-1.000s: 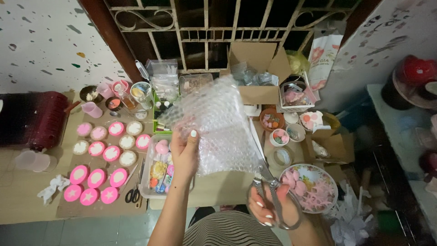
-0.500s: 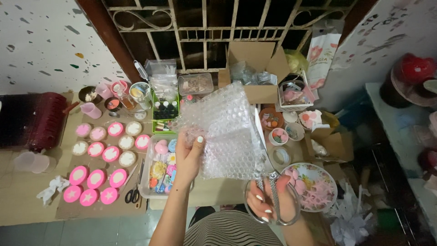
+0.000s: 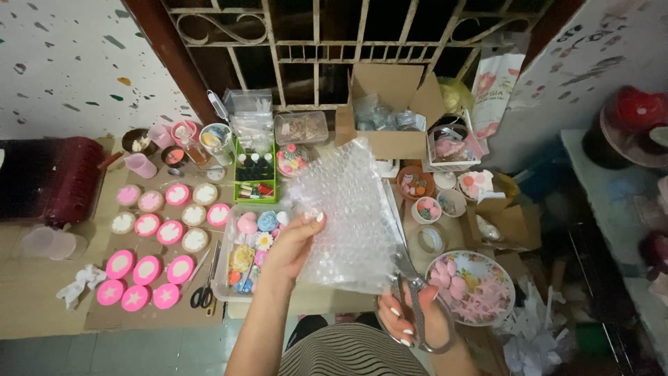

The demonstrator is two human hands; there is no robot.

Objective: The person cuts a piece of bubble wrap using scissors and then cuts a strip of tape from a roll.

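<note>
Above the cluttered work surface, a sheet of bubble wrap (image 3: 348, 209) is held up by the left hand (image 3: 296, 247), its lower left edge pinched between thumb and curled fingers. Scissors (image 3: 410, 299) are gripped by the right hand (image 3: 410, 324), with fingers passed through the handles and the blades set at the sheet's lower right edge; how far the blades are parted cannot be told. Below the sheet a clear tray of small coloured pieces (image 3: 240, 257) is seen. Round pink lids (image 3: 146, 270) are laid out on cardboard at the left, beside a second pair of scissors (image 3: 204, 292). A flowered plate (image 3: 501, 268) is placed at the right.
</note>
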